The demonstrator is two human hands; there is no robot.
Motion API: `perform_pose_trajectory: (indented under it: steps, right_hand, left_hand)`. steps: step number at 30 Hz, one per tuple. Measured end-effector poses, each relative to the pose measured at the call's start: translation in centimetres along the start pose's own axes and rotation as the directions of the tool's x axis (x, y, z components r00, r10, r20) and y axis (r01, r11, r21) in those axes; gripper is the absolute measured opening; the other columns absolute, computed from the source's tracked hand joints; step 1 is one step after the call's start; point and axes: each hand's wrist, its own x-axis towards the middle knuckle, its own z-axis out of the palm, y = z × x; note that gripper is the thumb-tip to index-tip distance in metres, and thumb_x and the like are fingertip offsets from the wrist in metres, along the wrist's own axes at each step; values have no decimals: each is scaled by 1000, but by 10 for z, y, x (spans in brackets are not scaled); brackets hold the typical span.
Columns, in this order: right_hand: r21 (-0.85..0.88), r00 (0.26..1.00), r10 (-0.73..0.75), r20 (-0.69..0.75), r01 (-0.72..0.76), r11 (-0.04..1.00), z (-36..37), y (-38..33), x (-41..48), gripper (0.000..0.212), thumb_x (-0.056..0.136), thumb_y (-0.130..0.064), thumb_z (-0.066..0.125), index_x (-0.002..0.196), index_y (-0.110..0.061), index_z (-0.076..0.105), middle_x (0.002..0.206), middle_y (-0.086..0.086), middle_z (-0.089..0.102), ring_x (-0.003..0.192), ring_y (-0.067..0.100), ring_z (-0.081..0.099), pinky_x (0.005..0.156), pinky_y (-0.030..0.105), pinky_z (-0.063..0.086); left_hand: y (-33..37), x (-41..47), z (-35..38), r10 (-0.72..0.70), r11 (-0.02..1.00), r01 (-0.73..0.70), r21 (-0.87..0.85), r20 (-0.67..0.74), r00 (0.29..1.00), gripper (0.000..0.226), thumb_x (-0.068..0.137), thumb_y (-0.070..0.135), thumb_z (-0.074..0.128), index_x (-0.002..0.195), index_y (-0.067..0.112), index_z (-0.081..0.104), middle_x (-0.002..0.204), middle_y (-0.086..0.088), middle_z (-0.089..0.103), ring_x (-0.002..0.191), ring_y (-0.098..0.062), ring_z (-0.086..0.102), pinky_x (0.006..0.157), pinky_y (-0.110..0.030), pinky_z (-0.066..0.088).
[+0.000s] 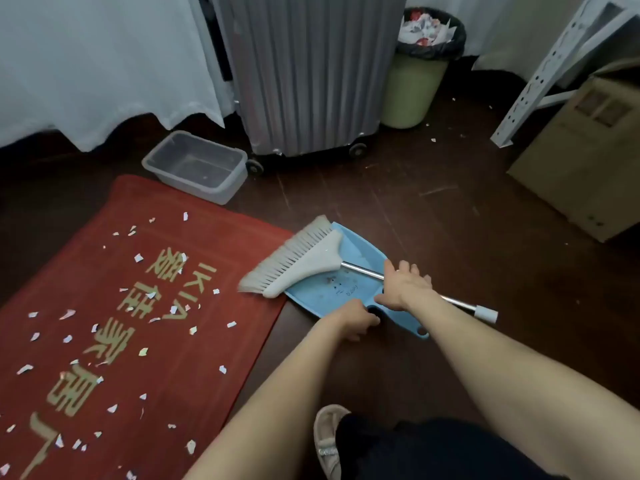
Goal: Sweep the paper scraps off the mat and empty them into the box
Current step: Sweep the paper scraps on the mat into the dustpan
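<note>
A red mat (214,237) with gold lettering lies on the dark floor at the left, strewn with several white paper scraps (143,351). A clear plastic box (195,166) stands just beyond the mat's far corner. At the mat's right edge lies a blue dustpan (332,289), and a grey hand broom (304,261) with a metal handle rests across it. My left hand (358,322) grips the dustpan's handle end. My right hand (405,285) lies over the broom's metal handle, fingers spread.
A grey suitcase (308,74) on wheels stands behind the box. A green bin (414,88) with a black liner, full of paper, stands to its right. A cardboard box (581,161) and a white metal frame (540,74) stand at right. My slippered foot (327,438) is near the bottom.
</note>
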Motion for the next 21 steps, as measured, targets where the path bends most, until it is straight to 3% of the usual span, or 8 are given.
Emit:
perform_pose_trajectory:
  steps: [3,6,9,11,16,21]
  right_hand:
    - [-24,998,38,42,-37,999,5,4,12,78,94,-43,53,155,-19,11,157,13,24,146,35,20,116,55,21]
    - [9,995,54,84,-55,998,10,4,19,73,94,-38,51,154,-19,14,155,13,31,142,34,30,114,57,21]
    - [21,996,37,80,-38,999,11,5,22,63,94,-22,47,151,-20,21,156,14,28,138,34,37,111,52,29]
    - [31,998,3,69,-5,999,8,5,21,58,94,-13,43,149,-21,27,158,15,25,136,35,41,104,45,37]
    - [66,996,-89,17,88,994,-3,5,14,37,93,-10,43,128,-20,52,133,12,55,118,33,56,87,37,46]
    - [132,990,-125,-57,132,982,-27,0,-4,25,87,-21,54,111,-27,62,118,5,65,108,29,63,74,30,42]
  left_hand:
    - [4,14,12,-77,983,78,-167,12,997,6,96,17,51,94,12,50,77,-3,48,72,-12,50,66,-26,48]
    - [9,21,21,-108,945,110,-309,23,994,9,95,17,49,104,15,48,96,-3,51,93,-17,49,81,-31,45]
    - [11,25,30,-119,863,129,-488,51,992,24,96,15,46,120,15,49,113,-2,49,104,-17,49,89,-35,46]
    - [13,24,35,-137,768,158,-621,82,987,22,97,10,43,118,13,49,113,-3,51,106,-18,51,93,-37,47]
    - [23,13,35,-166,571,148,-807,62,984,18,96,7,39,107,11,52,84,-3,58,76,-15,58,69,-29,50]
    - [37,-11,26,-190,467,63,-882,-31,981,9,92,11,57,86,16,53,75,-3,61,65,-14,59,46,-25,53]
